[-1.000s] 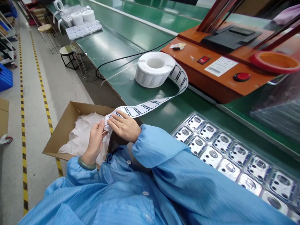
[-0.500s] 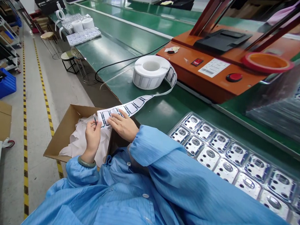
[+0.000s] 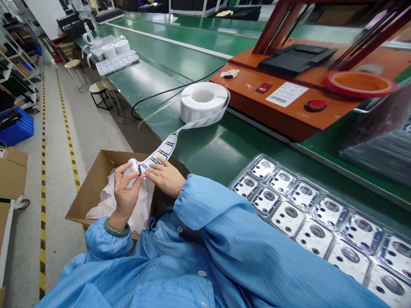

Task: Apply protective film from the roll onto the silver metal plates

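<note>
L hand [image 3: 125, 189] has a narrow grip: thumb and fingers pinched on the curled end of a white paper label strip w/ dark-blue printed rectangles [image 3: 159, 153]. R hand [image 3: 164, 176] is just beside it, fingers on the strip. Can't tell if that grip pinches or only rests. Strip runs up from both hands to a white cylindrical label roll [image 3: 203, 102], standing on end on the green counter [image 3: 205, 154] — near an orange machine housing [image 3: 258, 106] w/ a round red button [image 3: 315, 105]. Under the hands: open brown cardboard box [image 3: 91, 195] holding crumpled white tissue paper [image 3: 140, 211]. To the R, on the counter: clear plastic tray of silver metal plates [image 3: 286, 216]. Blue striped smock sleeve [image 3: 208, 213] on R arm; green bangle [image 3: 116, 228] on L wrist.
</note>
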Demonstrator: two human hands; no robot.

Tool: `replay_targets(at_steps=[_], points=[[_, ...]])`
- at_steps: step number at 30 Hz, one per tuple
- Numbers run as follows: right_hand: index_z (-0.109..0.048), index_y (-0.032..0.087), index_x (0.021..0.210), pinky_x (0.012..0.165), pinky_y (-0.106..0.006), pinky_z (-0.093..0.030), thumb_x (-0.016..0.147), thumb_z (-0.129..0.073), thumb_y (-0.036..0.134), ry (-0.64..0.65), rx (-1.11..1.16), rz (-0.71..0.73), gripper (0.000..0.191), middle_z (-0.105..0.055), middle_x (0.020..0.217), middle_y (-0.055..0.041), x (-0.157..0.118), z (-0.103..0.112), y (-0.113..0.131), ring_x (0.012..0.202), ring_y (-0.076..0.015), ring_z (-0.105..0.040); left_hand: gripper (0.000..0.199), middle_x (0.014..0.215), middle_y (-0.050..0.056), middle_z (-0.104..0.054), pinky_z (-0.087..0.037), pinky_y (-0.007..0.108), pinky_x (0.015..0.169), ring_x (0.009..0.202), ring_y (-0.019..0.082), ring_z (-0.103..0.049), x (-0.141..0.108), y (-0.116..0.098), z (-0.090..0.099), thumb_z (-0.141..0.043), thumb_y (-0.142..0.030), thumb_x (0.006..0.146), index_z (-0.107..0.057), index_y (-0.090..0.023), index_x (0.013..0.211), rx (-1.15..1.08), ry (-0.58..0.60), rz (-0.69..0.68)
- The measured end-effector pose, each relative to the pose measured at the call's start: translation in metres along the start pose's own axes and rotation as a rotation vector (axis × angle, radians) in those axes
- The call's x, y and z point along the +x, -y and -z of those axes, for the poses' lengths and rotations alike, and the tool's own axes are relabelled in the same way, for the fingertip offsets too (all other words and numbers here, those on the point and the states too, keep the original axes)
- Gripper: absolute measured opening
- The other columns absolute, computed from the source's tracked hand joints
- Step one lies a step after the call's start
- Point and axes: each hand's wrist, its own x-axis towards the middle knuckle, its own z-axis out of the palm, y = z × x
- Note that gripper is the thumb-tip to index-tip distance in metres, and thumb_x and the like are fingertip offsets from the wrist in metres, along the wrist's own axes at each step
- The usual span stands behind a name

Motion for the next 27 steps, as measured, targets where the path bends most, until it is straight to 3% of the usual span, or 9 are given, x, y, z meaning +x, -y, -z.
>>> replay_targets(at_steps=[3, 8, 15, 18, 20, 23, 27], points=[[-0.062, 0.014, 0.108, 0.104, -0.044, -0.037, 0.096, -0.040, 0.014, -0.025, 0.003, -0.006, 0.025, -0.070, 0.106, -0.0086, 0.001, 0.005, -0.001, 0.105, -0.0203, -0.061, 0.011, 0.106, 0.005, -0.060, -0.053, 0.040, 0.089, 0.103, 0.018, -0.060, 0.005, -0.007, -0.002, -0.070, -0.018, 0.078, -0.065, -0.020, 0.088, -0.064, -0.042, 0.005], [-0.063, 0.012, 0.106, 0.104, -0.043, -0.036, 0.095, -0.042, 0.011, -0.016, 0.012, -0.075, 0.023, -0.071, 0.101, -0.0101, -0.003, 0.012, -0.002, 0.102, -0.0207, -0.063, 0.009, 0.088, 0.001, -0.064, -0.055, 0.035, 0.081, 0.087, 0.015, -0.063, 0.009, -0.014, -0.007, -0.069, -0.017, 0.079, -0.064, -0.021, 0.086, -0.156, -0.003, 0.017], [-0.065, 0.014, 0.104, 0.106, -0.050, -0.032, 0.089, -0.055, 0.015, 0.048, 0.077, -0.180, 0.018, -0.070, 0.105, -0.0114, -0.001, 0.024, 0.001, 0.117, -0.0255, -0.056, 0.007, 0.085, 0.000, -0.064, -0.052, 0.042, 0.092, 0.086, 0.015, -0.063, 0.018, -0.037, -0.007, -0.068, -0.025, 0.080, -0.064, -0.021, 0.083, -0.255, -0.036, 0.064], [-0.064, 0.017, 0.108, 0.103, -0.051, -0.034, 0.084, -0.065, 0.024, 0.058, 0.117, -0.225, 0.025, -0.068, 0.112, -0.0118, -0.004, 0.048, 0.000, 0.114, -0.0275, -0.057, 0.014, 0.087, 0.002, -0.066, -0.054, 0.034, 0.084, 0.087, 0.016, -0.064, 0.025, -0.044, -0.010, -0.069, -0.033, 0.079, -0.066, -0.021, 0.085, -0.330, -0.055, 0.234], [-0.066, 0.019, 0.105, 0.096, -0.044, -0.042, 0.090, -0.058, 0.026, 0.057, 0.148, -0.269, 0.019, -0.071, 0.102, -0.0085, -0.013, 0.072, -0.005, 0.098, -0.0228, -0.065, 0.019, 0.086, 0.002, -0.066, -0.053, 0.031, 0.082, 0.085, 0.015, -0.064, 0.028, -0.048, -0.015, -0.069, -0.038, 0.078, -0.066, -0.021, 0.086, -0.444, -0.075, 0.349], [-0.065, 0.017, 0.107, 0.079, -0.033, -0.050, 0.096, -0.044, 0.026, -0.018, 0.186, -0.441, 0.025, -0.069, 0.108, -0.0086, -0.038, 0.107, -0.010, 0.097, -0.0211, -0.065, 0.024, 0.086, 0.002, -0.066, -0.053, 0.033, 0.086, 0.084, 0.014, -0.064, 0.030, -0.057, -0.028, -0.065, -0.045, 0.080, -0.067, -0.022, 0.085, -0.653, -0.069, 0.475], [-0.066, 0.019, 0.102, 0.071, -0.029, -0.054, 0.091, -0.052, 0.035, -0.208, 0.704, -0.789, 0.024, -0.072, 0.092, -0.0030, -0.073, 0.134, -0.002, 0.080, -0.0167, -0.067, 0.024, 0.087, 0.002, -0.066, -0.052, 0.031, 0.086, 0.084, 0.013, -0.063, 0.028, -0.077, -0.047, -0.063, -0.045, 0.082, -0.069, -0.022, 0.085, -0.838, 0.011, 0.560]])
